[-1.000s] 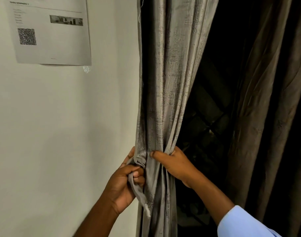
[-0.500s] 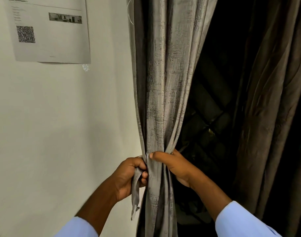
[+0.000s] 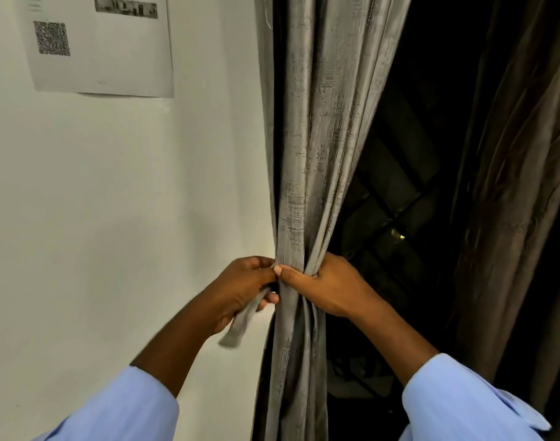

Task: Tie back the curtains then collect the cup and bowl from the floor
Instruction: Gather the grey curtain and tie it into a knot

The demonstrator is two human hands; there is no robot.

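A grey textured curtain hangs gathered into a narrow bunch beside the white wall. My right hand grips the bunch from the right, thumb across its front. My left hand holds a grey tie-back strip at the bunch's left edge; the strip's loose end dangles below my fingers. The two thumbs nearly touch. A second, darker brown curtain hangs loose at the right. No cup or bowl is in view.
A printed sheet with a QR code is stuck on the white wall at upper left. Between the curtains is a dark window with a diagonal grille.
My left hand has slid out from the wall side and up to the front left of the bunch, drawing the strip with it. The curtain is gathered tighter. My right hand has held its grip.
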